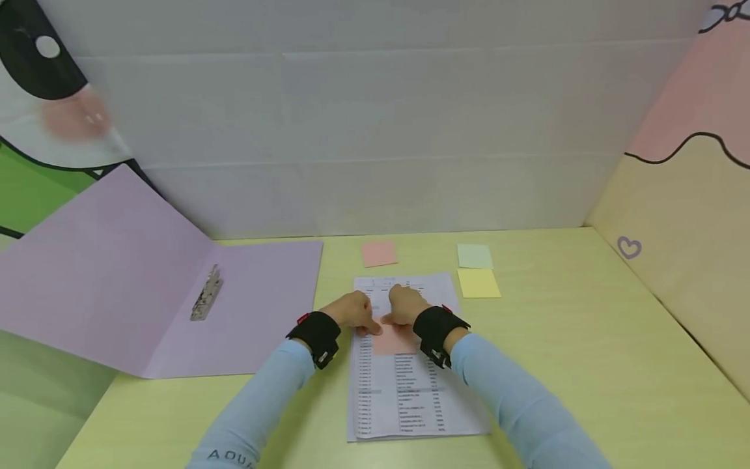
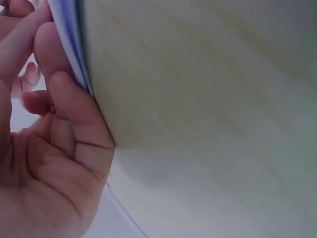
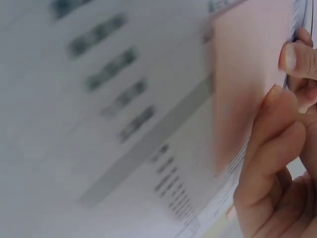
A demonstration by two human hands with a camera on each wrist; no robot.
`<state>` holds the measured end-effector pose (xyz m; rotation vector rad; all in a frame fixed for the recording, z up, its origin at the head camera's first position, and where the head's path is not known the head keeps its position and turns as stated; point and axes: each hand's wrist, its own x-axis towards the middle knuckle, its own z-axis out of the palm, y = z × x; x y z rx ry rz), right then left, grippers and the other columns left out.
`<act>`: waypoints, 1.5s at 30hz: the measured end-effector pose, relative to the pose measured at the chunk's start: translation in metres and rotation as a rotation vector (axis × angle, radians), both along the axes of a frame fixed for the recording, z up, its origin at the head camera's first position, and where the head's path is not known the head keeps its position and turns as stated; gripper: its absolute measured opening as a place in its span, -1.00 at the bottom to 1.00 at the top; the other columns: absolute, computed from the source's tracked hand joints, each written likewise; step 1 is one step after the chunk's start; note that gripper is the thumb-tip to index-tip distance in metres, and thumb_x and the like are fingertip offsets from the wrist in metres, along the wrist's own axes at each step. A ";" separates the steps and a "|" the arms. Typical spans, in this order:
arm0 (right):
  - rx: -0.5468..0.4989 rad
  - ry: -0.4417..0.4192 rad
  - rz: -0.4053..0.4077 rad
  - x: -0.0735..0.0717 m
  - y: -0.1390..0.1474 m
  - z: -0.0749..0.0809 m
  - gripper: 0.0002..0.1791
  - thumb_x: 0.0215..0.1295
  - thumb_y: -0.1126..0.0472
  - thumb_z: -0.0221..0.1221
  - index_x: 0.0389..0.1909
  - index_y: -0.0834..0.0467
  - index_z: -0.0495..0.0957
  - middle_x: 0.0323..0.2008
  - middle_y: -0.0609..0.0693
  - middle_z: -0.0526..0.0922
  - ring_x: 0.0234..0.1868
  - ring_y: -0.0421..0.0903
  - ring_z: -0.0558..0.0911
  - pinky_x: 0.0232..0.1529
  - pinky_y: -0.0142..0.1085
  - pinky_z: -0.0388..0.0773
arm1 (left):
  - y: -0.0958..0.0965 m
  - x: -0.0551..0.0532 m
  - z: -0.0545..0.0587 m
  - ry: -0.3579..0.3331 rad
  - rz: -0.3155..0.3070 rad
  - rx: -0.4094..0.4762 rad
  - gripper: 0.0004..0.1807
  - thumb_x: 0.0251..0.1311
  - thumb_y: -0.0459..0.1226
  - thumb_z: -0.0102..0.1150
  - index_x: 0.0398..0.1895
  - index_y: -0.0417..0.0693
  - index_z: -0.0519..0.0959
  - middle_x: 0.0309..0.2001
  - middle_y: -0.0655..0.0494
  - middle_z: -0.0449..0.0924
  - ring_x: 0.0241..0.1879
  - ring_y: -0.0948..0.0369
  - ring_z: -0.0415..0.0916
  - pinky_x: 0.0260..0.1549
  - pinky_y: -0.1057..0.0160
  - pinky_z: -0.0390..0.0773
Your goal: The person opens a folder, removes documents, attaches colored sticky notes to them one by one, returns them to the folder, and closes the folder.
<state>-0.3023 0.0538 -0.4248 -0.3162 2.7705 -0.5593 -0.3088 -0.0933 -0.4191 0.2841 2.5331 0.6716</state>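
Note:
A pink sticky note [image 1: 391,342] lies over the printed sheet [image 1: 430,397], which tops a small stack of paper. My left hand [image 1: 353,311], fingers curled, holds the note at its upper left, the thumb reaching across its corner. In the left wrist view, its curled fingers [image 2: 74,104] meet the stack's side edge. From the other side my right hand [image 1: 405,305] holds the note's upper edge, thumb pointing at the left thumb. The right wrist view shows both hands' fingertips close together along the note [image 3: 247,64]. Its lower part lies over the printed rows.
An opened purple folder [image 1: 269,306] with a metal clip [image 1: 207,296] lies at the left, its cover tilted up. Behind the sheet is another pink note [image 1: 379,254]. A pale green note [image 1: 475,256] and a yellow note [image 1: 479,283] lie at its upper right. Panels border the table [image 1: 586,365].

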 end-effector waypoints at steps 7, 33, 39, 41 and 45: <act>0.006 0.001 0.008 -0.004 -0.018 -0.003 -0.72 0.11 0.15 0.27 -0.40 0.25 0.41 -0.57 0.02 0.36 -0.60 -0.08 0.38 -0.60 -0.36 0.26 | -0.001 0.000 -0.004 0.001 -0.014 0.041 -0.62 -0.18 -0.19 0.44 -0.70 -0.06 0.35 -0.70 0.12 0.52 -0.63 0.25 0.46 -0.63 0.39 0.29; -0.001 -0.035 -0.015 0.012 0.003 0.004 -0.64 0.05 0.05 0.30 -0.40 0.22 0.40 -0.63 -0.01 0.45 -0.70 -0.16 0.41 -0.66 -0.39 0.27 | 0.000 -0.003 -0.005 0.021 0.012 0.002 -0.58 -0.20 -0.15 0.46 -0.78 -0.04 0.34 -0.75 0.14 0.50 -0.69 0.27 0.34 -0.68 0.38 0.19; -0.063 -0.087 -0.056 0.013 0.020 0.001 -0.68 0.04 0.06 0.30 -0.49 0.23 0.45 -0.73 -0.02 0.45 -0.77 -0.17 0.41 -0.74 -0.41 0.25 | 0.001 -0.003 -0.006 0.029 0.006 0.000 -0.59 -0.19 -0.16 0.46 -0.77 -0.04 0.35 -0.75 0.14 0.50 -0.68 0.26 0.37 -0.66 0.39 0.21; -0.086 -0.107 -0.058 0.013 0.026 0.001 -0.69 0.06 0.07 0.29 -0.52 0.24 0.47 -0.78 -0.02 0.44 -0.80 -0.18 0.39 -0.76 -0.43 0.24 | 0.000 -0.003 -0.007 0.027 0.012 0.000 -0.59 -0.20 -0.16 0.46 -0.76 -0.05 0.36 -0.74 0.13 0.51 -0.68 0.25 0.38 -0.65 0.38 0.21; -0.118 -0.140 -0.091 0.014 0.036 0.000 -0.67 0.07 0.07 0.28 -0.44 0.26 0.45 -0.78 -0.01 0.45 -0.80 -0.17 0.40 -0.74 -0.44 0.30 | -0.001 -0.002 -0.006 0.034 0.017 -0.017 -0.60 -0.18 -0.14 0.45 -0.73 -0.06 0.37 -0.72 0.13 0.53 -0.65 0.24 0.38 -0.62 0.37 0.24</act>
